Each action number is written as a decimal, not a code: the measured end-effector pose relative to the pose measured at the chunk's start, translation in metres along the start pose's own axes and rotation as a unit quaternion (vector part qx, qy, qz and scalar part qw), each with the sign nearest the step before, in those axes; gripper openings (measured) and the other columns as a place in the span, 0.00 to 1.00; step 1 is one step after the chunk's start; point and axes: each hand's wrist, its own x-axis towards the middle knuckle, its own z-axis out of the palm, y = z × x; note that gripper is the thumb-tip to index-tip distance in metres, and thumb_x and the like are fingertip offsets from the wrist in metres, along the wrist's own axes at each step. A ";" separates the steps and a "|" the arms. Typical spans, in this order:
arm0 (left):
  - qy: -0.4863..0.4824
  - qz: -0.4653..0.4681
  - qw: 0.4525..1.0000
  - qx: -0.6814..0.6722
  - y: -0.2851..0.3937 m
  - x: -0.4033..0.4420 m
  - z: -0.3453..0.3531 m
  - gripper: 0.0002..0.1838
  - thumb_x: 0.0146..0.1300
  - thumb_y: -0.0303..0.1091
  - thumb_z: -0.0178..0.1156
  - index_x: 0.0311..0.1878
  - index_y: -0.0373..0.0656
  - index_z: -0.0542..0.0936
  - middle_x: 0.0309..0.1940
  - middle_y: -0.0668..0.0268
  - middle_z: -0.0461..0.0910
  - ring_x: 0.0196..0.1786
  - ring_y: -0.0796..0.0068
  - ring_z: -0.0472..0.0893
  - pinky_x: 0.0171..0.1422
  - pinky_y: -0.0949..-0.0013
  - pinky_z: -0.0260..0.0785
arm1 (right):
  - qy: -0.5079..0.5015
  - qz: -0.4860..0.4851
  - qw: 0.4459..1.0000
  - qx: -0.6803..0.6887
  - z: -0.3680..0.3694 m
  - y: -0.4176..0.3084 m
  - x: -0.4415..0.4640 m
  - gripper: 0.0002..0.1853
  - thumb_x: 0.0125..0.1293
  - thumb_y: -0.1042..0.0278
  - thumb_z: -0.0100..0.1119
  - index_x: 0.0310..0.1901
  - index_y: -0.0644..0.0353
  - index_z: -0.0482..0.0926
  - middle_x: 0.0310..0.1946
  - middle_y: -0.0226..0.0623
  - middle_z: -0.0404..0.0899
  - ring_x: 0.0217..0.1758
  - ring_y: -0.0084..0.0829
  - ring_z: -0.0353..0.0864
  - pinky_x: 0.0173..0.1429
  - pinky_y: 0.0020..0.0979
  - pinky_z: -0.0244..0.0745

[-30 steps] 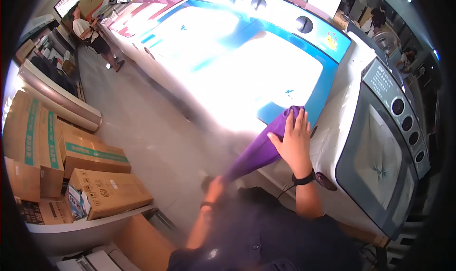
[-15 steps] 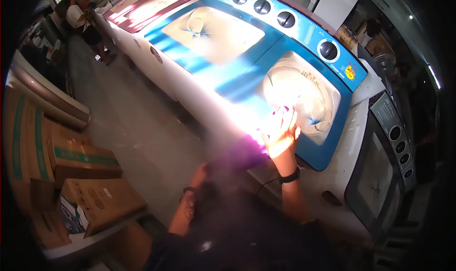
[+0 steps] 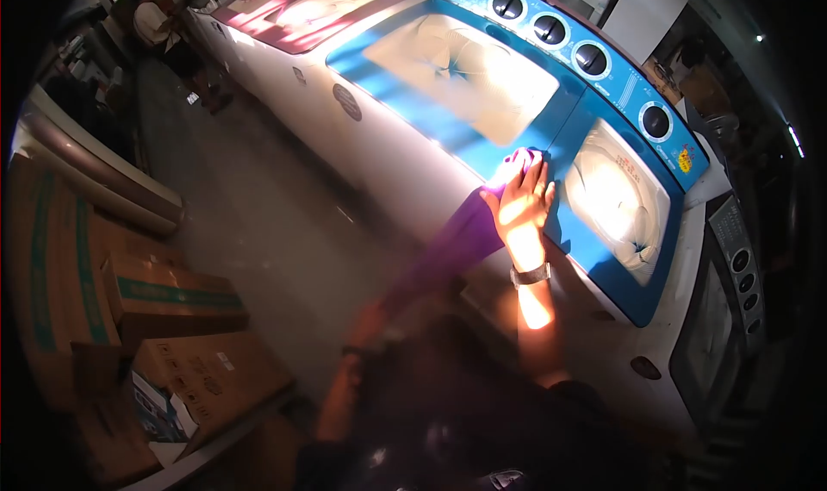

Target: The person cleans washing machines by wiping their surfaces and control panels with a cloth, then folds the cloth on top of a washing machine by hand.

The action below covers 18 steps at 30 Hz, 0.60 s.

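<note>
A purple cloth [image 3: 457, 245] stretches between my two hands. My right hand [image 3: 521, 202] presses its upper end against the blue top of a washing machine [image 3: 482, 151], fingers extended and a little apart over the cloth, with a band on the wrist. Lower down, my left hand [image 3: 369, 323] is closed round the cloth's other end, dim and blurred, so its fingers are hard to make out. The machine has two clear lid windows and a panel with several black knobs [image 3: 592, 59]. Sunlight falls on my right hand and the lid.
A grey washing machine [image 3: 706, 327] stands at the right, a dark red one [image 3: 297, 13] at the upper left. Cardboard boxes [image 3: 207, 379] are stacked at the lower left beside a pale rounded appliance [image 3: 103, 168]. Another person [image 3: 159, 30] stands at the far upper left.
My right hand and the cloth's upper end have moved left along the blue machine's top, from its right part towards the middle. The view has shifted, and the glare has faded.
</note>
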 end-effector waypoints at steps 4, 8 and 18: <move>-0.019 -0.037 0.999 0.011 0.075 -0.026 -0.011 0.19 0.76 0.41 0.53 0.57 0.35 0.77 0.40 0.67 0.82 0.41 0.78 0.77 0.50 0.67 0.72 | 0.031 -0.010 0.998 0.051 0.000 -0.024 0.015 0.50 0.58 0.39 0.67 0.74 0.64 0.58 0.74 0.59 0.56 0.78 0.56 0.53 0.74 0.57 0.56; -0.045 -0.081 0.994 -0.050 0.039 -0.007 -0.027 0.19 0.76 0.40 0.52 0.61 0.36 0.76 0.46 0.65 0.82 0.46 0.75 0.78 0.55 0.66 0.72 | 0.066 -0.039 0.996 0.032 0.007 -0.046 0.032 0.50 0.57 0.40 0.67 0.74 0.61 0.57 0.73 0.53 0.58 0.78 0.51 0.55 0.75 0.53 0.54; -0.069 0.010 0.997 0.034 0.066 0.049 -0.104 0.21 0.75 0.41 0.49 0.61 0.37 0.75 0.55 0.50 0.80 0.58 0.52 0.79 0.63 0.55 0.69 | 0.056 -0.028 0.998 -0.013 0.006 -0.146 0.099 0.46 0.60 0.43 0.67 0.74 0.60 0.58 0.73 0.48 0.59 0.78 0.46 0.57 0.72 0.52 0.60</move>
